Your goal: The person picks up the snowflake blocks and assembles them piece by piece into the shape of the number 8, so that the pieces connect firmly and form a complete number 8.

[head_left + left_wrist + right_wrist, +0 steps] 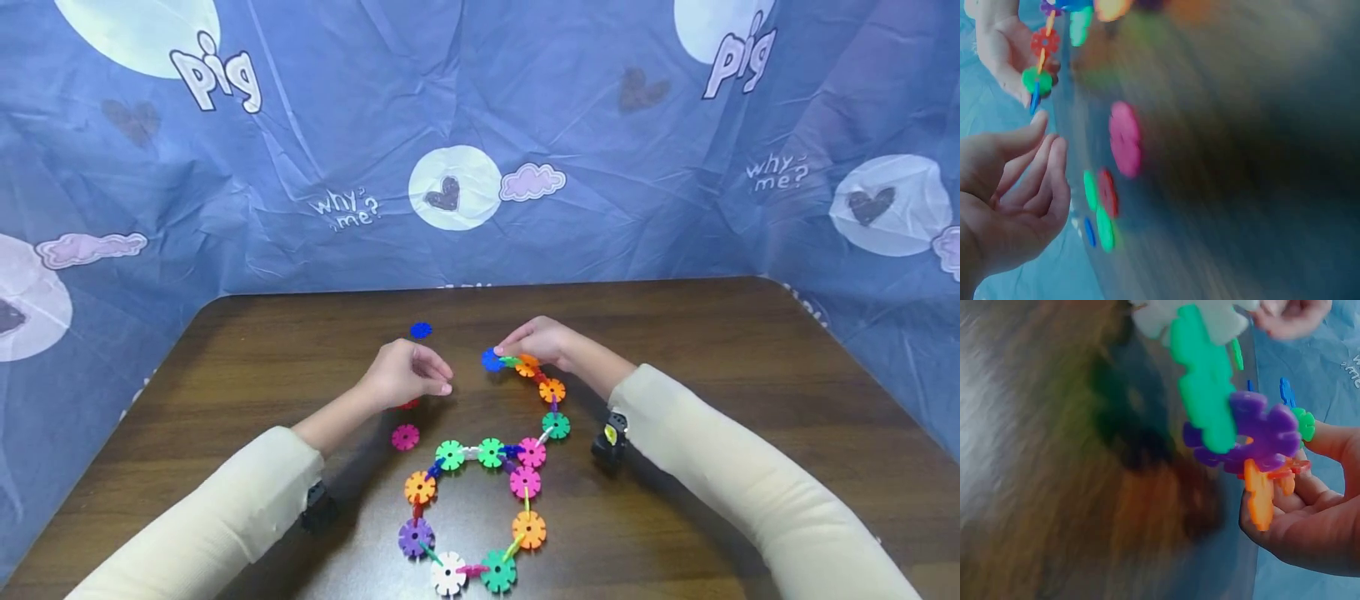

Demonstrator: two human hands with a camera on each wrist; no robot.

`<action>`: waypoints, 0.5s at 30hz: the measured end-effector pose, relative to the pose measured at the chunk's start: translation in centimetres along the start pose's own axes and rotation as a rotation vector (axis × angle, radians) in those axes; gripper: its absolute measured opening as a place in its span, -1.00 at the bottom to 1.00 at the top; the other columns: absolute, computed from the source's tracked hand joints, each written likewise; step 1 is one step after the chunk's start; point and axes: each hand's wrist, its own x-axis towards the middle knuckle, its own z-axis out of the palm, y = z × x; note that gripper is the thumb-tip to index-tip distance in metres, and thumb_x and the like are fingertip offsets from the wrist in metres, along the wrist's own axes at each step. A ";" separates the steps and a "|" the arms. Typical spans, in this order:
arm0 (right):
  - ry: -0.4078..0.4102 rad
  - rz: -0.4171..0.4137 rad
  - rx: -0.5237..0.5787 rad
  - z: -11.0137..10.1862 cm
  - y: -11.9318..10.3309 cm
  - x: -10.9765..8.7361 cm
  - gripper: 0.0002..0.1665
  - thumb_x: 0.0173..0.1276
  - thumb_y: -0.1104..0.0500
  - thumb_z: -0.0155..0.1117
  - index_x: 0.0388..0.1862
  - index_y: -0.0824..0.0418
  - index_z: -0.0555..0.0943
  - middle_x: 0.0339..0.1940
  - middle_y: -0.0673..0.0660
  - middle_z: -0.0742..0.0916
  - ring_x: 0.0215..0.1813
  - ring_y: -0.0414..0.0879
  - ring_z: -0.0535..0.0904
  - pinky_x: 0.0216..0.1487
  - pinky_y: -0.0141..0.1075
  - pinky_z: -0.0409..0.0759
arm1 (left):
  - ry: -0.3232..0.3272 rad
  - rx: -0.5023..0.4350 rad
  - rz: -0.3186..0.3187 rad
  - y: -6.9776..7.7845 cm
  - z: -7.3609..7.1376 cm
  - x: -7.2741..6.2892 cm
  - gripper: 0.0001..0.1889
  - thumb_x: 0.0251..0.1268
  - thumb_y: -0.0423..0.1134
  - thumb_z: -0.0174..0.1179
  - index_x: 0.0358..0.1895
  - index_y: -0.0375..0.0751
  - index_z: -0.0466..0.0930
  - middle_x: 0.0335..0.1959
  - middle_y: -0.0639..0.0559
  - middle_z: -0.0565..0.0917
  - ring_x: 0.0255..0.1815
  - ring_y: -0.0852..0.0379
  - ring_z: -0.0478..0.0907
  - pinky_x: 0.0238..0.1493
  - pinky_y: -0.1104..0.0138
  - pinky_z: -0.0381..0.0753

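Observation:
Slotted plastic flower discs are linked into a chain: a closed loop near the table's front edge, with a tail running up to the right. At the tail's far end, my right hand (543, 342) pinches the chain by a green disc (1304, 424), beside the blue end disc (492, 360). Orange discs (552, 390) follow below the fingers. To the left, my left hand (401, 373) hovers over the table with fingers loosely bent and nothing between them. A loose pink disc (406, 437) lies in front of it, and a red disc (1108, 192) is mostly hidden beneath it in the head view.
A loose blue disc (422, 330) lies farther back on the brown wooden table (675, 333). Two green discs (1105, 229) show near the red one in the left wrist view. A blue printed cloth (300, 150) hangs behind the table.

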 end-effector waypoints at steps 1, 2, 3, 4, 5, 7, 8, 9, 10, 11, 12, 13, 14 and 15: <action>0.011 0.002 0.001 -0.1 0.1 -0.1 -0.57 0.31 0.04 0.30 0.05 0.27 0.65 0.27 0.22 0.58 0.20 0.05 0.51 0.34 -0.07 0.45 | -0.028 0.043 0.041 -0.3 -0.4 -0.6 -0.85 0.02 -0.32 0.44 -0.34 -0.28 0.73 -0.40 -0.09 0.78 -0.39 0.16 0.70 -0.33 0.41 0.65; 0.021 0.002 0.001 -0.2 0.2 -0.1 -0.57 0.31 0.04 0.30 0.06 0.27 0.65 0.28 0.22 0.57 0.22 0.05 0.50 0.35 -0.07 0.44 | -0.056 0.085 0.087 -0.6 -0.8 -1.2 -0.85 -0.01 -0.33 0.45 -0.35 -0.28 0.72 -0.40 -0.09 0.78 -0.39 0.17 0.70 -0.32 0.40 0.66; 0.030 -0.001 0.001 -0.3 0.4 -0.1 -0.57 0.31 0.05 0.30 0.06 0.27 0.65 0.30 0.22 0.56 0.23 0.06 0.49 0.36 -0.06 0.42 | -0.082 0.125 0.137 -0.8 -1.1 -1.8 -0.85 -0.03 -0.35 0.46 -0.35 -0.28 0.72 -0.41 -0.08 0.77 -0.40 0.18 0.69 -0.32 0.41 0.67; 0.037 -0.002 0.005 -0.3 0.5 -0.2 -0.57 0.32 0.05 0.29 0.07 0.27 0.64 0.31 0.23 0.55 0.25 0.07 0.48 0.37 -0.05 0.41 | -0.107 0.162 0.185 -1.1 -1.4 -2.3 -0.84 -0.05 -0.38 0.46 -0.35 -0.29 0.72 -0.41 -0.08 0.77 -0.40 0.18 0.68 -0.33 0.40 0.68; 0.042 0.002 0.012 -0.4 0.6 -0.3 -0.57 0.32 0.05 0.29 0.07 0.27 0.64 0.31 0.23 0.53 0.26 0.08 0.46 0.39 -0.03 0.39 | -0.128 0.196 0.226 -1.4 -1.6 -2.7 -0.84 -0.07 -0.39 0.46 -0.35 -0.29 0.72 -0.42 -0.06 0.76 -0.41 0.18 0.67 -0.33 0.42 0.67; 0.049 0.009 0.027 -0.6 0.8 -0.3 -0.57 0.33 0.05 0.28 0.08 0.27 0.64 0.33 0.23 0.52 0.31 0.10 0.43 0.43 -0.01 0.34 | -0.155 0.255 0.292 -1.9 -1.9 -3.5 -0.81 -0.11 -0.40 0.48 -0.36 -0.27 0.72 -0.44 -0.03 0.76 -0.42 0.20 0.65 -0.36 0.44 0.65; 0.049 0.013 0.032 -0.6 0.9 -0.4 -0.57 0.34 0.05 0.27 0.09 0.27 0.63 0.34 0.24 0.51 0.34 0.11 0.41 0.45 0.01 0.31 | -0.164 0.273 0.312 -2.1 -2.0 -3.8 -0.80 -0.13 -0.40 0.49 -0.36 -0.26 0.72 -0.45 -0.02 0.75 -0.42 0.20 0.64 -0.36 0.45 0.64; 0.049 0.019 0.037 -0.6 0.9 -0.4 -0.57 0.34 0.04 0.27 0.09 0.27 0.63 0.35 0.23 0.50 0.37 0.11 0.39 0.47 0.02 0.28 | -0.172 0.283 0.322 -2.3 -2.0 -4.0 -0.78 -0.14 -0.40 0.49 -0.34 -0.26 0.72 -0.45 -0.01 0.75 -0.42 0.21 0.64 -0.35 0.45 0.63; 0.047 0.023 0.041 -0.7 1.0 -0.5 -0.57 0.35 0.04 0.26 0.09 0.27 0.63 0.36 0.23 0.50 0.39 0.12 0.37 0.48 0.03 0.26 | -0.177 0.290 0.330 -2.5 -1.9 -4.2 -0.76 -0.15 -0.40 0.50 -0.32 -0.26 0.71 -0.44 0.00 0.74 -0.41 0.20 0.63 -0.35 0.45 0.64; 0.046 0.023 0.045 -0.6 1.1 -0.5 -0.57 0.35 0.05 0.26 0.10 0.27 0.63 0.37 0.24 0.50 0.41 0.13 0.35 0.49 0.03 0.24 | -0.179 0.295 0.331 -2.7 -1.8 -4.4 -0.74 -0.15 -0.39 0.50 -0.30 -0.27 0.71 -0.44 0.00 0.74 -0.40 0.21 0.63 -0.34 0.45 0.64; 0.042 0.022 0.046 -0.6 1.2 -0.5 -0.57 0.35 0.05 0.26 0.10 0.27 0.62 0.37 0.24 0.49 0.43 0.13 0.33 0.50 0.04 0.23 | -0.176 0.302 0.331 -2.9 -1.8 -4.5 -0.73 -0.15 -0.38 0.51 -0.28 -0.27 0.71 -0.43 0.01 0.74 -0.39 0.21 0.63 -0.33 0.43 0.64; 0.041 0.020 0.045 -0.5 1.3 -0.5 -0.56 0.35 0.05 0.26 0.10 0.27 0.62 0.37 0.24 0.49 0.44 0.13 0.32 0.50 0.04 0.22 | -0.173 0.307 0.329 -2.9 -1.7 -4.6 -0.72 -0.15 -0.39 0.50 -0.27 -0.28 0.71 -0.43 0.01 0.73 -0.39 0.21 0.63 -0.33 0.43 0.64; 0.039 0.020 0.044 -0.5 1.3 -0.5 -0.56 0.35 0.04 0.26 0.10 0.27 0.62 0.37 0.24 0.49 0.45 0.14 0.32 0.51 0.05 0.21 | -0.167 0.313 0.325 -3.0 -1.6 -4.6 -0.72 -0.15 -0.39 0.50 -0.26 -0.28 0.71 -0.43 0.01 0.73 -0.38 0.21 0.62 -0.32 0.42 0.64; 0.040 0.017 0.042 -0.4 1.4 -0.5 -0.56 0.34 0.04 0.26 0.10 0.26 0.62 0.37 0.24 0.50 0.45 0.14 0.32 0.51 0.05 0.21 | -0.159 0.320 0.320 -3.0 -1.6 -4.6 -0.72 -0.15 -0.39 0.50 -0.27 -0.28 0.71 -0.43 0.01 0.73 -0.38 0.21 0.62 -0.32 0.43 0.63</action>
